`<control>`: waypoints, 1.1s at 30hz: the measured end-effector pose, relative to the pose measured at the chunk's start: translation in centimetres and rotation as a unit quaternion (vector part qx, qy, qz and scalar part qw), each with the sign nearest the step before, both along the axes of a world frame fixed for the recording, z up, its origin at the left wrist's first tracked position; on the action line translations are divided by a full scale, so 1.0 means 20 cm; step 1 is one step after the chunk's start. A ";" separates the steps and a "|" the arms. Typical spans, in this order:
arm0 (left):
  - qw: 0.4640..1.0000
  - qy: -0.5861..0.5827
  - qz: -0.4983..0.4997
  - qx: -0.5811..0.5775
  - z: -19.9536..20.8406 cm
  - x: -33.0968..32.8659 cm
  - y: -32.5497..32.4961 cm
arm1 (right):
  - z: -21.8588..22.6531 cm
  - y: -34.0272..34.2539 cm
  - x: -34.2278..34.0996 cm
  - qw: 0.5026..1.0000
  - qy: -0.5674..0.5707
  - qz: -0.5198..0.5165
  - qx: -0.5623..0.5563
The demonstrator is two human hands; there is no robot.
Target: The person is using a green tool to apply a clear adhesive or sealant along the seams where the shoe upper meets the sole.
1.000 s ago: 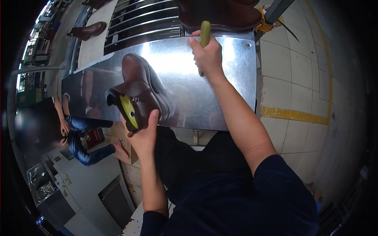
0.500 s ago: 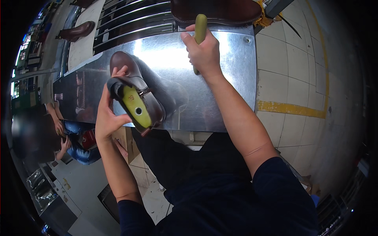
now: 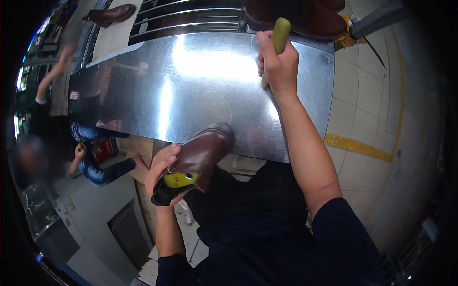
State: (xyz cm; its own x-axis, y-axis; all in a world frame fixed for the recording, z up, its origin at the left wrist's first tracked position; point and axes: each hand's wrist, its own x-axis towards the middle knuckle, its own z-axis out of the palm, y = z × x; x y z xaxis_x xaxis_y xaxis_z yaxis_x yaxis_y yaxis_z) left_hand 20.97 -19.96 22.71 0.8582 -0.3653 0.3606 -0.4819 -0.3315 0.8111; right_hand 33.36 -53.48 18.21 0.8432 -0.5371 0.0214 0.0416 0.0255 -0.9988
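Observation:
My left hand (image 3: 161,166) grips a brown leather ankle boot (image 3: 204,151) around its upper part. The boot is tilted, with its shaft opening toward me and its far end over the near edge of the steel table. A yellow-green shoe last (image 3: 181,179) with a round hole shows inside the opening. Over the right part of the table, my right hand (image 3: 282,66) is closed around a rounded olive-green bar (image 3: 282,34), whose ends stick out above and below the fist. I cannot tell what kind of tool the bar is.
The shiny steel table (image 3: 129,95) spans the space before me. More brown boots (image 3: 305,19) stand beyond it at the right, and another boot (image 3: 112,15) lies at the far left beside metal bars (image 3: 191,19). A co-worker (image 3: 52,119) sits at the left, one arm raised.
My left hand has drawn the boot toward me and turned it, its far end now pointing away to the right. My view has shifted slightly. The co-worker has raised an arm.

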 end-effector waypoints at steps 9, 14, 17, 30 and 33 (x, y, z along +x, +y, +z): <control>0.996 0.075 0.005 -0.037 -0.08 -0.10 0.10 | 0.24 0.26 -0.17 0.940 -0.016 0.186 0.284; 0.985 0.128 -0.101 0.050 -0.02 0.05 0.13 | 0.32 0.42 -0.23 0.945 -0.012 0.151 0.289; 0.993 0.066 -0.091 0.041 -0.02 0.07 0.12 | 0.31 0.44 -0.23 0.895 -0.025 0.166 0.413; 0.997 0.031 -0.074 0.010 -0.07 0.08 0.09 | 0.19 0.45 -0.23 0.863 -0.045 0.184 0.468; 0.997 0.029 -0.076 -0.003 -0.09 0.09 0.09 | 0.17 0.45 -0.23 0.859 -0.039 0.182 0.477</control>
State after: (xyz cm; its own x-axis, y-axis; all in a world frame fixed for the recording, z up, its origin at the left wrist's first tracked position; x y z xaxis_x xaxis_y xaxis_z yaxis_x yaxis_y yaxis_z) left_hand 22.74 -18.06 20.81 0.8127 -0.4904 0.3146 -0.4784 -0.2536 0.8407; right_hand 28.83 -44.41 21.66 0.9751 -0.0416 -0.2177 -0.0772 0.8569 -0.5097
